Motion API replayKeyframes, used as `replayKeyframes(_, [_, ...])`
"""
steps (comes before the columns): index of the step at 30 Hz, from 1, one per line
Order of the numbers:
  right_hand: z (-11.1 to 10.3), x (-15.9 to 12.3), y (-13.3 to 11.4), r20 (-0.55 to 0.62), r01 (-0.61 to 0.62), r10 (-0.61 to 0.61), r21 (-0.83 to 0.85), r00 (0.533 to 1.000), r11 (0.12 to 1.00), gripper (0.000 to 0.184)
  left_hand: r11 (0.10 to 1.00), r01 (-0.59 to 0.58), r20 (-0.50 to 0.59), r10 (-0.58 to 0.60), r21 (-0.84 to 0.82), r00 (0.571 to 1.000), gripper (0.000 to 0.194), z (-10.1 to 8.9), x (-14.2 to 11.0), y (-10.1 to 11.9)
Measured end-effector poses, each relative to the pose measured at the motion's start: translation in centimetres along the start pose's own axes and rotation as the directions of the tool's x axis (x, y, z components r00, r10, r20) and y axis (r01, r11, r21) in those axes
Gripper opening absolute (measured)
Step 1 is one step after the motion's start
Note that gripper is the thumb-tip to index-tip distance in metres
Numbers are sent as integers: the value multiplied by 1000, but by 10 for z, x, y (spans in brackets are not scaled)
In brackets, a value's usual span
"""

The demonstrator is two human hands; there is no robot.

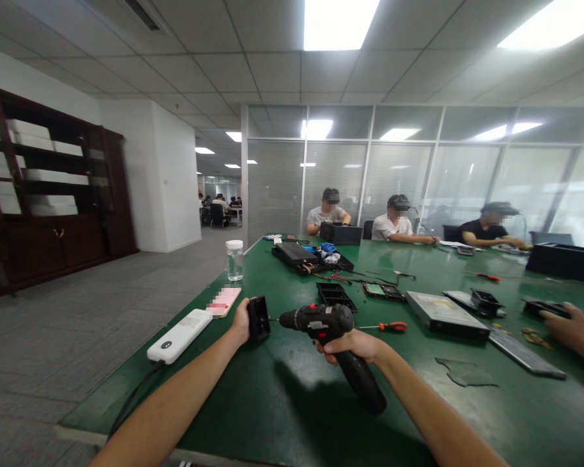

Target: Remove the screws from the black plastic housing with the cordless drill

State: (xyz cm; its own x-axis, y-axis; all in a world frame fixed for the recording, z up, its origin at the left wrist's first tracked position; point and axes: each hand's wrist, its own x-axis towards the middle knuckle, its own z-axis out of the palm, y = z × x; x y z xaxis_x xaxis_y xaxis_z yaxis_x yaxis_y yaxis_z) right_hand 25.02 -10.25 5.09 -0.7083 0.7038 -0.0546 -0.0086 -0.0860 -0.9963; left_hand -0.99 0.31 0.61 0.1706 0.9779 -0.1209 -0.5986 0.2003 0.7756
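My right hand (353, 345) is wrapped round the grip of a black cordless drill (321, 319), held above the green table. The drill points left, its thin bit reaching a small black box-like part (259, 318). My left hand (242, 322) grips that part upright by its left side, its hollow face turned toward the drill. Whether the bit touches a screw there is too small to tell. Behind the drill lies a black plastic tray-like frame (337, 297). An orange-and-black screwdriver (392, 327) rests just right of the drill.
On the left stand a white power strip (180, 336), a pink phone (225, 301) and a clear jar (234, 261). An optical drive (446, 316), a circuit board (383, 291) and a glass-like shard (467, 373) lie to the right. A co-worker's hand (569, 324) works at far right.
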Motion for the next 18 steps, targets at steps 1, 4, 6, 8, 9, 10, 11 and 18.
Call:
replayKeyframes(1, [0, 0, 0, -3, 0, 0, 0, 1000, 1000, 33, 1000, 0, -2, 0, -4, 1000, 32, 0, 0, 0])
replayKeyframes(4, [1, 0, 0, -9, 1, -1, -2, 1000, 1000, 33, 1000, -3, -1, 3, -6, 1000, 33, 0, 0, 0])
replayKeyframes(6, [2, 0, -1, -9, 2, -2, -1, 1000, 1000, 33, 1000, -8, 7, 8, 3, 1000, 33, -1, 0, -1])
replayKeyframes(8, [3, -1, -2, -10, 4, -4, -1, 1000, 1000, 32, 1000, -13, 20, 12, 16, 1000, 34, -2, 1, -1])
replayKeyframes(9, [3, -1, -2, -9, 6, -6, -1, 1000, 1000, 32, 1000, -14, 26, 14, 21, 1000, 34, -2, 1, -1])
replayKeyframes(10, [3, -1, -2, -8, 8, -8, -1, 1000, 1000, 32, 1000, -14, 32, 13, 25, 999, 34, -2, 1, -1])
replayKeyframes(11, [3, -1, -3, -4, 9, -9, 0, 1000, 1000, 32, 1000, -14, 33, 13, 26, 999, 35, -2, 2, -1])
replayKeyframes(18, [2, 0, -2, 17, 14, -14, 2, 1000, 1000, 30, 1000, -17, 15, 17, 22, 1000, 35, -3, 3, -1])
